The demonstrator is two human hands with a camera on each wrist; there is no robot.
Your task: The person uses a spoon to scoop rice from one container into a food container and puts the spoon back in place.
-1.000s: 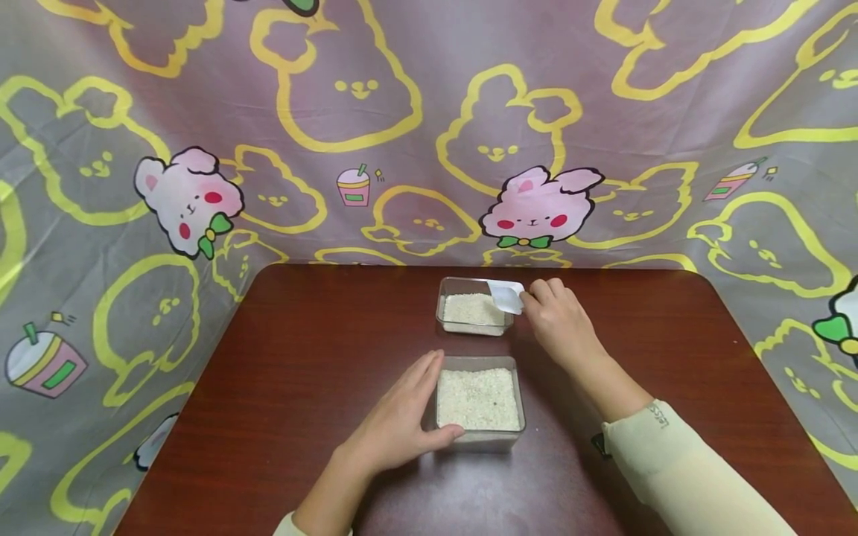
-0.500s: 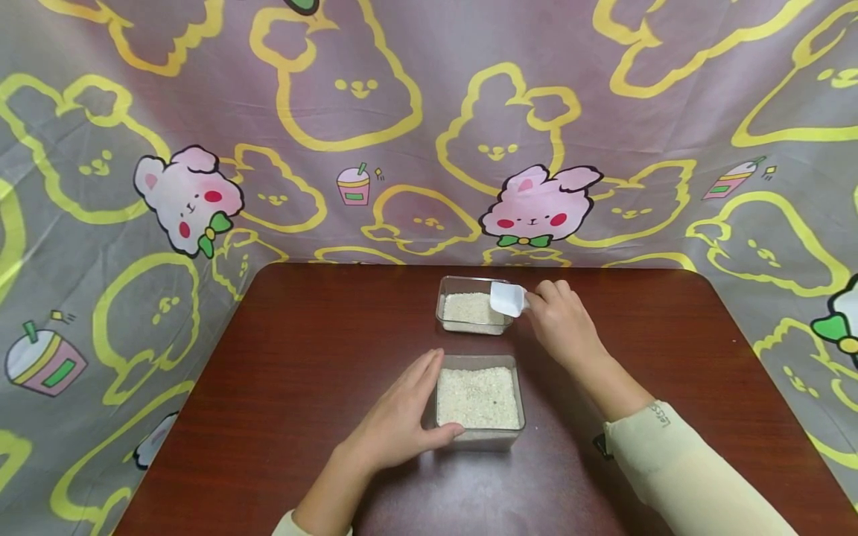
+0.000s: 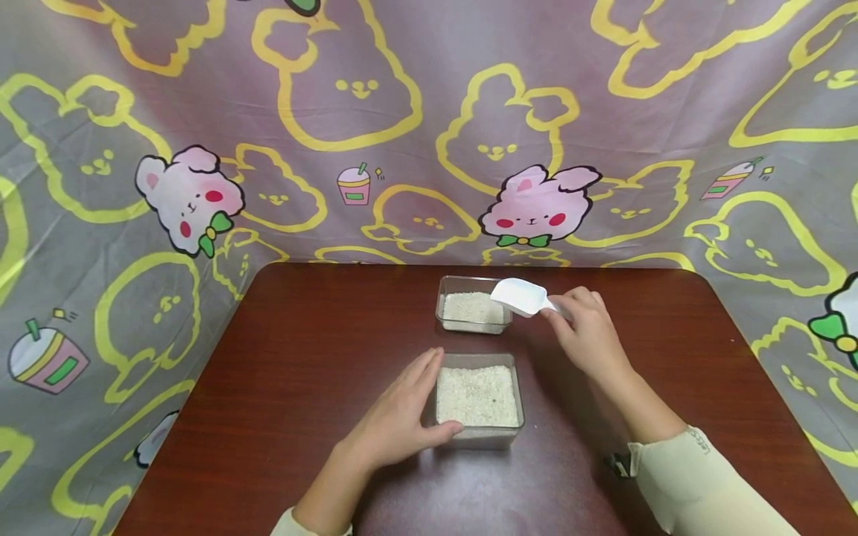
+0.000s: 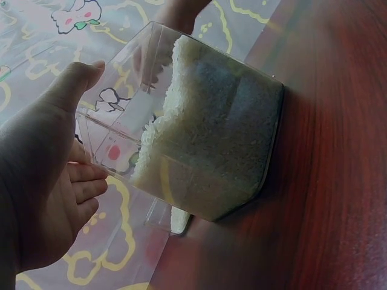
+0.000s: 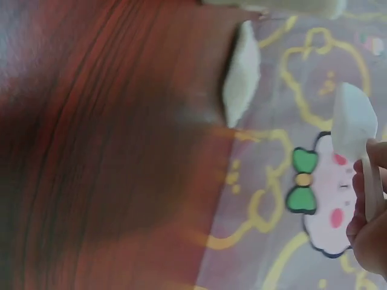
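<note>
A clear square container (image 3: 479, 439) filled high with white rice (image 3: 477, 394) stands on the near middle of the table. My left hand (image 3: 395, 417) rests against its left side, fingers straight, thumb along the near rim. Farther back is a second, lower clear container (image 3: 469, 327), with a shallower layer of rice. My right hand (image 3: 590, 331) grips a white scoop (image 3: 519, 296) by its handle, above that container's right edge. In the right wrist view, the scoop (image 5: 354, 124) tilts beside the curled fingers; whether it holds any grains I cannot tell.
The dark red-brown wooden table (image 3: 302, 357) has rounded back corners. A curtain (image 3: 402, 134) printed with cartoon animals hangs round its back and sides. A small dark object (image 3: 620, 465) shows beside the right sleeve.
The right hand has moved right and slightly nearer with the scoop, whose bowl has turned from tipped down to more level. The left hand and both containers have stayed in place.
</note>
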